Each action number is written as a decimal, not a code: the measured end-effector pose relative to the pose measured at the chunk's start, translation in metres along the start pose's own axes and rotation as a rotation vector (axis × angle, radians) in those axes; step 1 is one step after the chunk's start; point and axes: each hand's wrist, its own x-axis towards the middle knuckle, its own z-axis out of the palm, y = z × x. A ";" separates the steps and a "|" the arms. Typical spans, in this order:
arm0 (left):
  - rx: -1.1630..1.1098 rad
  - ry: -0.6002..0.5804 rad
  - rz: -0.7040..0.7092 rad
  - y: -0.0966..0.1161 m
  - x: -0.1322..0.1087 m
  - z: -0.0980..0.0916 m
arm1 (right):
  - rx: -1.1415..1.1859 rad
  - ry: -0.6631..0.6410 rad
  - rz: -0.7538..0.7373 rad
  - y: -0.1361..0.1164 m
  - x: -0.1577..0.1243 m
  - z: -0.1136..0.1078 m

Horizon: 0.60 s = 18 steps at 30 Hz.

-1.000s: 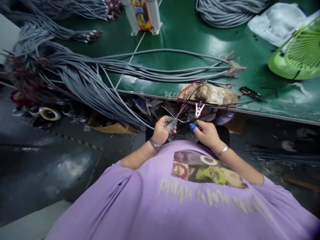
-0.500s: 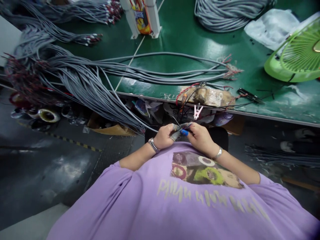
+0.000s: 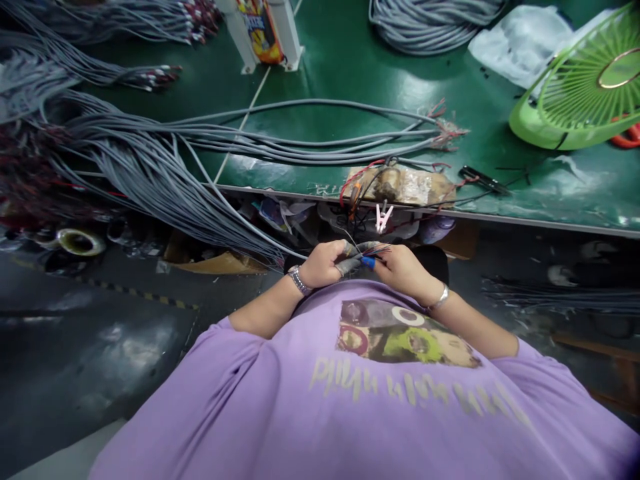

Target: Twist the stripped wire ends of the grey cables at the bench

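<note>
Close to my body, my left hand is closed around the end of a grey cable, which runs in from the left. Grey coverings wrap its thumb and finger. Opposite it, my right hand pinches the thin dark wires fanning out at that cable's end. A blue cover sits on the right thumb. The fingertips of both hands nearly meet, partly hiding the wire ends. Just beyond them, a pink clip hangs at the bench edge below a taped board.
A large bundle of grey cables drapes over the green bench and its front edge at left. Several cables lie across the middle, ending in bare red wires. A green fan, coiled cable and black tool are farther right.
The view has shifted a little, so the bench and its things sit farther left and slightly higher. Both hands keep their hold, with small finger movement at the wires.
</note>
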 end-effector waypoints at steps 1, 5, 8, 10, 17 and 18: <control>-0.037 -0.014 -0.019 0.000 0.001 0.000 | -0.023 0.002 -0.015 0.000 0.000 -0.002; -0.444 -0.256 -0.247 0.001 0.005 -0.010 | -0.163 0.041 -0.181 0.000 -0.004 -0.008; -0.712 -0.616 -0.411 0.000 0.012 -0.022 | -0.263 0.034 -0.340 0.001 -0.008 -0.012; -0.773 -0.795 -0.422 0.002 0.016 -0.028 | -0.290 0.033 -0.444 0.003 -0.009 -0.015; -0.713 -0.584 -0.272 0.012 0.018 -0.042 | -0.198 0.165 -0.319 0.040 -0.009 -0.030; -0.697 -0.531 -0.224 0.013 0.017 -0.044 | -0.188 0.195 -0.218 0.049 -0.009 -0.030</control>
